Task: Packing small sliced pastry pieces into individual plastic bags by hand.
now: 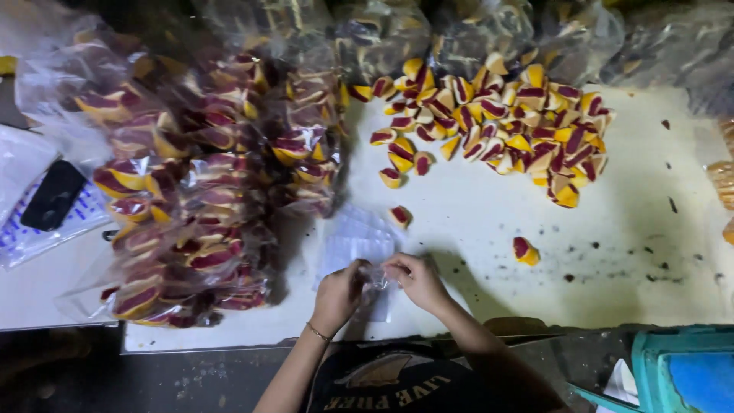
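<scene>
— Both hands are right at the near edge of the bench [474, 222]; what are they on?

— Small clear plastic bag [375, 279], held between them. The left hand [336, 294] has its fingers pressed together on one side of the bag, and the right hand [417, 279] pinches the other side with thumb and fingertips. It sits just above a stack of empty clear bags [355, 241] lying flat on the bench.

— How does the bag look?

— Thin, glossy, crumpled where it's gripped. I can't tell whether its mouth is open or whether anything is inside; it's too small and shiny from here.

— Anything that might go wrong?

— I'd guess the film could slip or stick to itself, since it's so slick and both grips are only at the edges. A pull too hard might tear it. The stack beneath could also shift if a wrist drags across it.

— And the sweets?

— A loose pile of wedge-shaped candies [497, 122], yellow with dark red centres, lies well apart at the far side. One stray wedge [525, 251] sits near the right hand, another [399, 216] just beyond the stack. Filled bags of candy [206, 183] are heaped on the left, beside a dark phone [52, 195].
</scene>
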